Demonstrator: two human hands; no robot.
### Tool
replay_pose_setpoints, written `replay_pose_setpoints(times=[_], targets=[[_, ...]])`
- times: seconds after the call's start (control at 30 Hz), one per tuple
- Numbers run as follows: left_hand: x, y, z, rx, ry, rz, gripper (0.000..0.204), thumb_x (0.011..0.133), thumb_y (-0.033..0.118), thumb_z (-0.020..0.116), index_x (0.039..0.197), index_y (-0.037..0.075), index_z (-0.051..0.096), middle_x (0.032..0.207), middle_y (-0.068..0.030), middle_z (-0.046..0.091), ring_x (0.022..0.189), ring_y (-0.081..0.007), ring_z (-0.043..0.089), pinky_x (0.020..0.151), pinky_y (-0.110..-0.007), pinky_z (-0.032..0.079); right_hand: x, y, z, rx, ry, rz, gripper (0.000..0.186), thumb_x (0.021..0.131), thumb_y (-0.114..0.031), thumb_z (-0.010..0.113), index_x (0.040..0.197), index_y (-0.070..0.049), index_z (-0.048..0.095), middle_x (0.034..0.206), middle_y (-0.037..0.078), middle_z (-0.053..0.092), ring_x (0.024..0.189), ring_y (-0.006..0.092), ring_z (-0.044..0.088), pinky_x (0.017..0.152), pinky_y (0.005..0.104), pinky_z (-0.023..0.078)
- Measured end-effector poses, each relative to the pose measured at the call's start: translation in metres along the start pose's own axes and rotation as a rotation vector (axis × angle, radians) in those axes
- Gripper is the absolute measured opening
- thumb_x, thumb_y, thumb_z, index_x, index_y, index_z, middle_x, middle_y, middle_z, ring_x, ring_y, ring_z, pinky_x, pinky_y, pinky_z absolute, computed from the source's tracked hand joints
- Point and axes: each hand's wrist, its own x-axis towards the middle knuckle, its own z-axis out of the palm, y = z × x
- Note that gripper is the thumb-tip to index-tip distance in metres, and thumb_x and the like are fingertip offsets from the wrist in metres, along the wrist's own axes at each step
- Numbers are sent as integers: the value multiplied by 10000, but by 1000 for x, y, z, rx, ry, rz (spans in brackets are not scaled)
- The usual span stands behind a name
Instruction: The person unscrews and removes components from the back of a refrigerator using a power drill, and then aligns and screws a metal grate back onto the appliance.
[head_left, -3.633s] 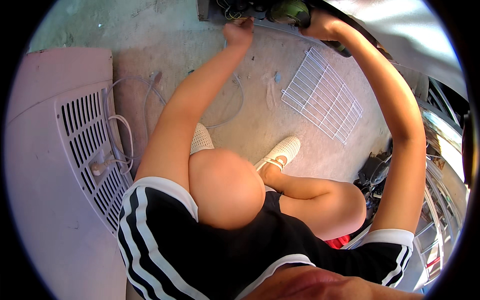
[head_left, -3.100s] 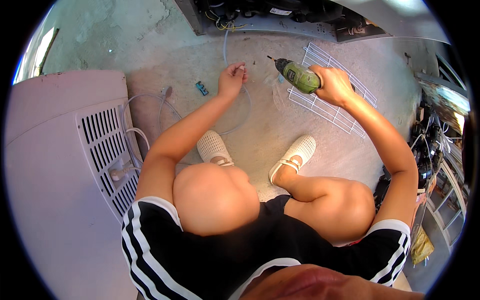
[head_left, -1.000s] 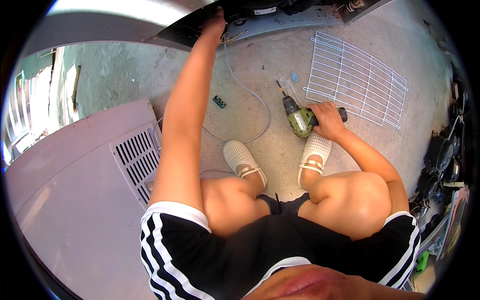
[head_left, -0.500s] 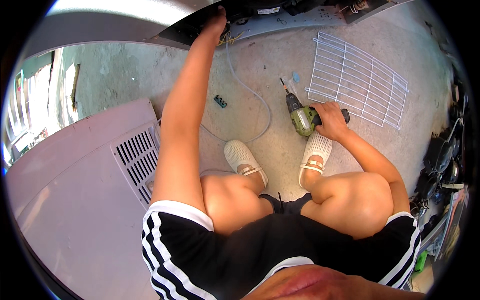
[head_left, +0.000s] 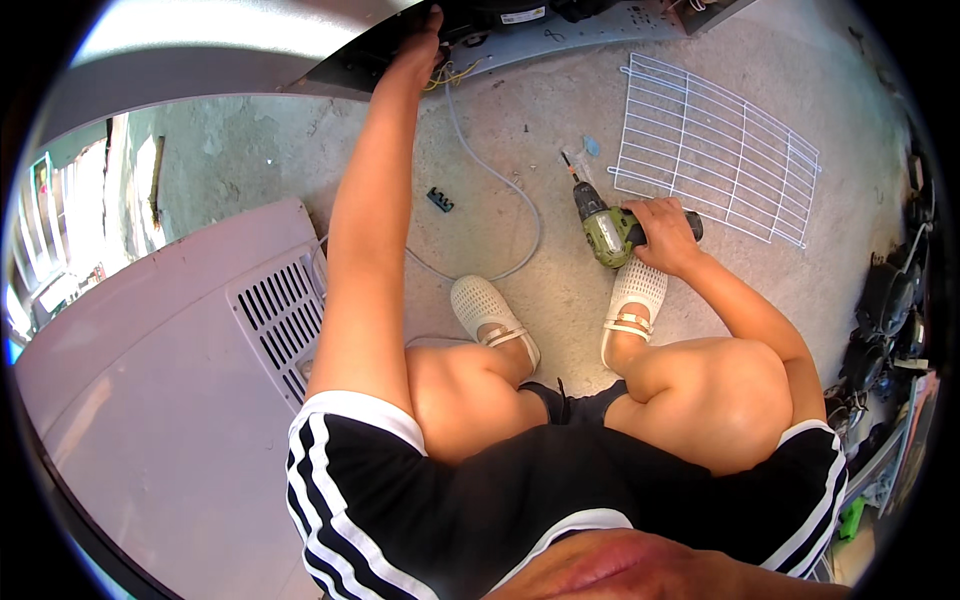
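Reaching into the metal appliance point(head_left: 200, 45), the left hand point(head_left: 418, 52) is partly hidden, so I cannot tell its grip. The right hand point(head_left: 664, 234) is closed around the handle of the green drill point(head_left: 607, 238), near the right shoe point(head_left: 637, 288). The step seems to be left-handed work inside; bringing the drill there would call for passing over the grey cable point(head_left: 538, 225), clear of the white wire rack point(head_left: 681, 130).

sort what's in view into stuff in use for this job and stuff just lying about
Apparently in use:
- green drill, right hand on its handle
- grey appliance, left hand at its opening

Seemingly lying about:
- white wire rack
- blue scrap
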Motion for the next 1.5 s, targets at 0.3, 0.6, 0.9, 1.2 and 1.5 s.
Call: replay_pose_setpoints(times=[0.3, 0.6, 0.9, 1.2, 1.5], targets=[[30, -18, -13, -137, -101, 325, 543, 959, 511, 501, 1347, 133, 460, 1131, -50, 613, 924, -169, 600, 860, -330, 469, 1, 10, -4, 16, -11, 18, 605, 604, -92, 705, 1187, -73, 543, 981, 156, 636, 990, 322, 579, 924, 414, 376], [17, -28, 1, 112, 116, 456, 544, 1000, 498, 318, 1306, 72, 462, 1094, -132, 604, 905, -247, 607, 822, -376, 467, 1, 16, -7, 77, 11, 2, 610, 583, -58, 684, 1175, -59, 539, 973, 168, 625, 967, 347, 571, 928, 421, 384], [56, -36, -9, 430, 280, 469, 861, 912, 713, 174, 1502, 90, 237, 1543, -186, 240, 1439, -362, 123, 1164, -499, 102, 11, -3, -6, 101, 25, -76, 585, 591, -71, 673, 1162, -64, 547, 953, 164, 632, 954, 344, 579, 921, 425, 381], [114, -45, -9, 381, 447, 677, 694, 958, 599, 332, 1439, 99, 353, 1334, -150, 463, 1109, -269, 456, 939, -397, 362, 20, -27, -10, 116, 55, -108, 574, 595, -87, 675, 1155, -67, 552, 931, 157, 640, 935, 335, 588, 916, 424, 381], [32, -16, 4, 90, 188, 448, 643, 890, 550, 584, 1381, 151, 466, 1316, -116, 541, 1035, -243, 584, 886, -410, 474, 9, -27, -10, 102, 118, -82, 562, 595, -89, 669, 1146, -64, 561, 923, 168, 634, 927, 345, 580, 909, 427, 385]])
